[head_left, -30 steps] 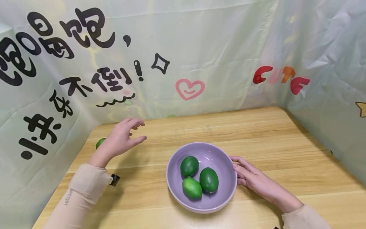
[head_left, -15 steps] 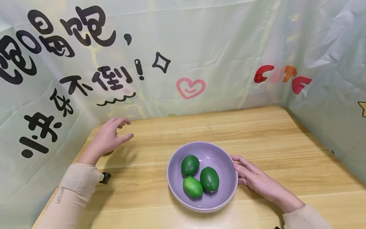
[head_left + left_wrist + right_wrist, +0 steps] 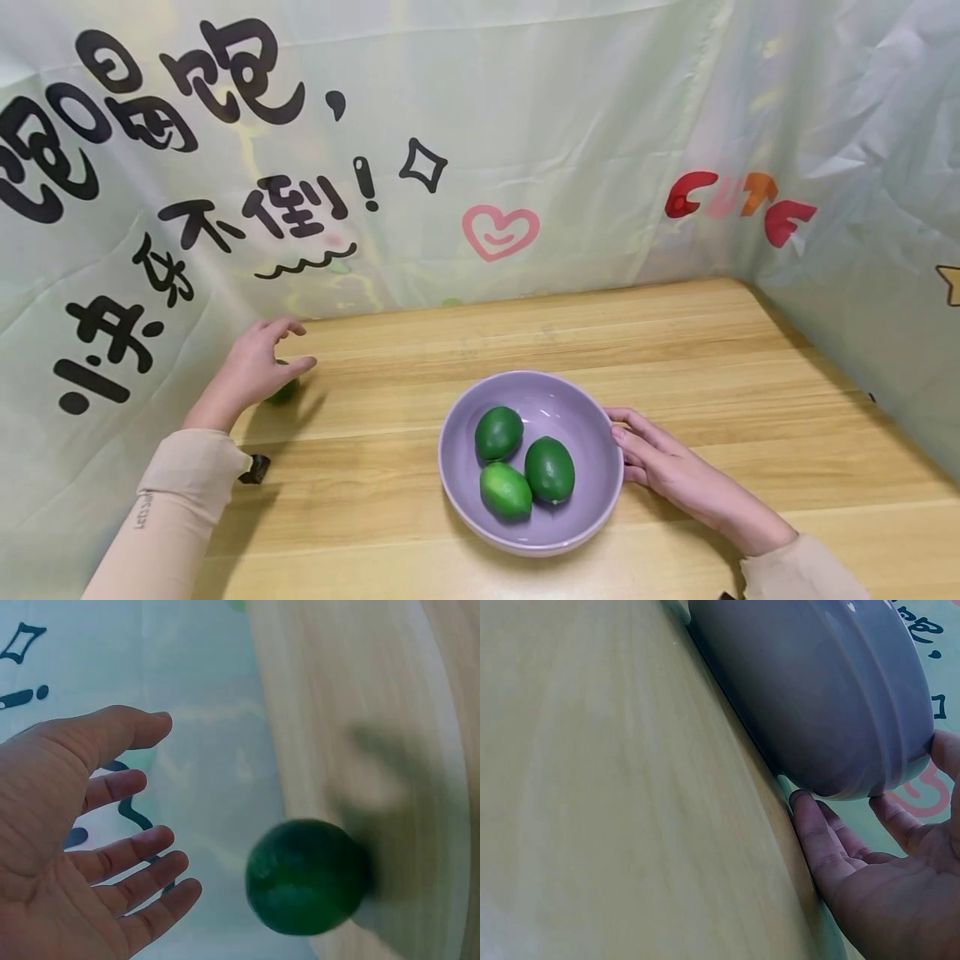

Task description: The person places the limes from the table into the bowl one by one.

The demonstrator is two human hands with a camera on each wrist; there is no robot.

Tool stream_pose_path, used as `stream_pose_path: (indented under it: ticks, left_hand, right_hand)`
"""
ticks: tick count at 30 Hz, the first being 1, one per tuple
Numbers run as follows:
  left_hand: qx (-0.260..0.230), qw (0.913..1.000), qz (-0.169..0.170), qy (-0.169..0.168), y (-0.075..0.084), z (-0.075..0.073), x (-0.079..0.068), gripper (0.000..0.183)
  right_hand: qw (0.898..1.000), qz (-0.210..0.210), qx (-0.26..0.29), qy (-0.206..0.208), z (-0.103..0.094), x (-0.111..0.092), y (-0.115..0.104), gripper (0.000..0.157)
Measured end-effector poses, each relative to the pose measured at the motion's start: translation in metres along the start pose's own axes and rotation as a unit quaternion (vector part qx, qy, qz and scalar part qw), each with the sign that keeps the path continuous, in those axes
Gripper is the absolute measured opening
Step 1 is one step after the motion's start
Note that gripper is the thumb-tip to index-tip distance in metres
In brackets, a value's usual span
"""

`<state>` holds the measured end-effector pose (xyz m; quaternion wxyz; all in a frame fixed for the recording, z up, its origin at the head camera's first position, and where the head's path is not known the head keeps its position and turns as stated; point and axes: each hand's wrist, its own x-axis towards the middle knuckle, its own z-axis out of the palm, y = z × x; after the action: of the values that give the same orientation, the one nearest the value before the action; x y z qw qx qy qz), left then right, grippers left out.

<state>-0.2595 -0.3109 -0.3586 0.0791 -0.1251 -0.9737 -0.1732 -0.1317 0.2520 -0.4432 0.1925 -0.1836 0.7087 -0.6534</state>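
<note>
A purple bowl [image 3: 457, 508] stands on the table with three green limes inside: a dark lime [image 3: 498, 433], another dark lime [image 3: 550, 471] and a brighter lime [image 3: 506, 492]. My right hand [image 3: 671, 475] rests its fingertips and thumb against the bowl's right side; in the right wrist view the extended fingers [image 3: 821, 844] touch the outer wall. At the table's far left, a single dark lime [image 3: 283, 392] is partly covered by my left hand [image 3: 251, 367]. The left wrist view shows this lime [image 3: 307, 877] apart from the spread, loosely bent fingers, with nothing held.
The wooden table [image 3: 675, 350] is enclosed by printed pale fabric [image 3: 570, 125] at the back and both sides. Between the left hand and the bowl lies bare tabletop [image 3: 367, 433]. A black strap piece [image 3: 257, 469] sticks out at the left cuff.
My left hand has moved left, over to the single lime at the far left, its fingers still apart. The right hand and the bowl with its limes have stayed put.
</note>
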Motion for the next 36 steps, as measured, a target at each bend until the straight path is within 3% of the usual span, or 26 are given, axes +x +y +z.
stream_pose_path:
  ticks: [9,23,36]
  left_hand:
    - [0.008,0.9988,-0.042,-0.023,-0.018,0.001,-0.003,0.056]
    - [0.018,0.9928,-0.099,-0.065,-0.043,0.015,-0.007,0.070]
    - [0.025,0.9910,-0.109,-0.072,-0.055,0.029,-0.008,0.072]
  right_hand:
    - [1.000,-0.003,0.004,-0.004,0.000,0.000,0.000,0.047]
    - [1.000,0.004,-0.001,-0.001,0.000,0.000,0.001,0.048]
    - [1.000,0.006,0.001,-0.002,-0.001,0.001,0.000,0.048]
